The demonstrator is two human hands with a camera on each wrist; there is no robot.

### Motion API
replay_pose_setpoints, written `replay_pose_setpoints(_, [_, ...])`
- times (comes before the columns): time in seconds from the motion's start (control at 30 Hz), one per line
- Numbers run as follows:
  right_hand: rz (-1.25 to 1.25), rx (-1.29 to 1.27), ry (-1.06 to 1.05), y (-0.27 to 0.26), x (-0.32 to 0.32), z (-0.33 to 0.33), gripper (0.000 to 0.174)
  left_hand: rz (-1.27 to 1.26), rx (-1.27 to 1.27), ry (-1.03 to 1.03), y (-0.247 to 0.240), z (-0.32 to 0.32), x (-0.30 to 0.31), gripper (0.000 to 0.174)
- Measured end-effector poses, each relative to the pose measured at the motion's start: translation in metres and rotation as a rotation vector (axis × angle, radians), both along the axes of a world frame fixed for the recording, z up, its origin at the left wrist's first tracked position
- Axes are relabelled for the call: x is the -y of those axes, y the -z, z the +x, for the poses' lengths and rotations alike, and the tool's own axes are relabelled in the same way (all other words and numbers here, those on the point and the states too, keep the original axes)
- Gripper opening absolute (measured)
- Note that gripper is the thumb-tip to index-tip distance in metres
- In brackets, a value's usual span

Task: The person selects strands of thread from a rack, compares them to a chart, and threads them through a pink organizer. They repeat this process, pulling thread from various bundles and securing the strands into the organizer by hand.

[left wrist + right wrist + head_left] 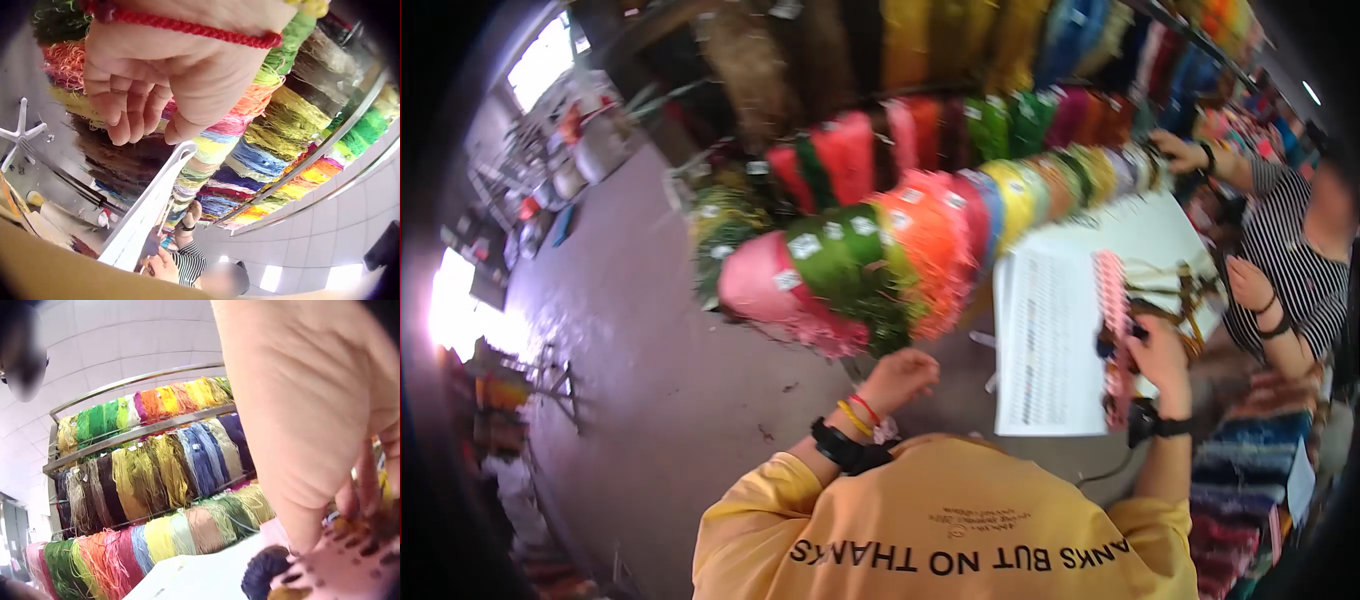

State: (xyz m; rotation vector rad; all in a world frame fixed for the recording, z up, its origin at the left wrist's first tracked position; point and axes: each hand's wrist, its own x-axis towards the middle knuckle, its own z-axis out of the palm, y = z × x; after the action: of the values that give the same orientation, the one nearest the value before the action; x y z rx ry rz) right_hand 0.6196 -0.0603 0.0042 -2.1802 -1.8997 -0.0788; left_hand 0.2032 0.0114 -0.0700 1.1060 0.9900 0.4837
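My left hand [905,380] hangs just in front of a long row of yarn skeins, below the green skein [835,255] and the orange skein [930,235]. In the left wrist view its fingers curl loosely with nothing in them. My right hand [1162,355] grips a pink strip [1112,290] pierced with rows of holes. Dark and brown yarn tufts [265,572] hang from this strip in the right wrist view, close by the thumb. White printed sheets [1045,350] lie beside and partly under the strip.
Another person in a striped shirt [1295,225] stands at the right, one hand [1180,153] at the row's far end. Racks of coloured skeins [156,472] rise behind the row. More folded yarn [1240,470] lies at my right. Grey floor [650,300] stretches left.
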Motion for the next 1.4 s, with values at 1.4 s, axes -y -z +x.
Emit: replay_pose_setpoints(1.4, [0.336, -1.317, -0.894, -0.148, -0.296, -0.53, 0.009, 0.949, 0.19, -0.701, -0.227, -0.236, -0.176, 0.019])
